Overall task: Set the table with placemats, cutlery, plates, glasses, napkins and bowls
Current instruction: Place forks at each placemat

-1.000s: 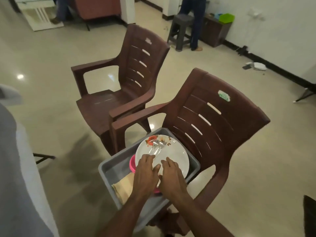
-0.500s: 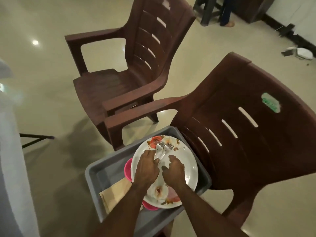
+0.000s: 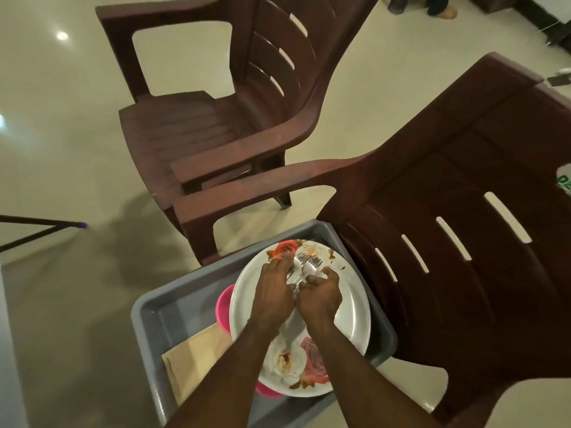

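A grey plastic tub stands on the seat of the nearer brown chair. In it lies a white plate with rose prints on top of a pink bowl. Metal forks lie on the plate with their tines pointing away from me. My left hand and my right hand are side by side over the plate, fingers curled around the fork handles. A beige napkin or placemat lies in the tub to the left of the plate.
The nearer brown plastic chair has its back to the right of the tub. A second brown chair stands beyond it. A black stand leg crosses the floor at left. A white table edge is at far left.
The view has dropped closer to the tub. Both hands have slid forward along the plate from its near rim to the forks and closed on the handles.
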